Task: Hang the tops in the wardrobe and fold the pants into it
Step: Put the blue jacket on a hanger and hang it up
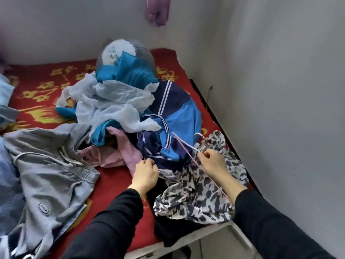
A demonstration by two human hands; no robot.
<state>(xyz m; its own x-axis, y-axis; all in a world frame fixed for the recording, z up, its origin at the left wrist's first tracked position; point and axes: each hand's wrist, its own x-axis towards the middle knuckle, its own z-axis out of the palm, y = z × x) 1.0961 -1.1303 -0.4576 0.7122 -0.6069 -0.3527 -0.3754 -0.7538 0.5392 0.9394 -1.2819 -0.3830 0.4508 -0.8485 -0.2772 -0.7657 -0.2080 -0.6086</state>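
Clothes lie heaped on a bed [37,86] spread with a red, yellow-flowered blanket [112,184], seen from the head of a person in black sleeves [112,221]. Nearest the viewer, at the bed's near right corner, lies a crumpled navy-blotched white top [196,195], partly over a black garment [164,230]. A thin pink wire hanger [183,147] rests slanted across this top, its hook pointing toward the pile.

The right hand [214,163] has its grip closed on the hanger, thumb and fingers pinching it at the top's upper edge. Whether it also holds fabric I cannot tell. The left hand [145,174], just to the left, has its grip closed on the top's edge, fingers curled around the cloth.

Behind the hands, touching the top, sits the pile: a navy and blue jacket with white stripes [173,113], a pale pink garment [115,152], a sheer white fabric [108,101] and a teal satin garment [130,71]. A grey and white plush cushion [119,51] stands behind the pile. To the left, 1 pair of grey drawstring pants [52,165] lies spread out. A purple cloth [158,12] hangs by the grey wall [280,90] above.
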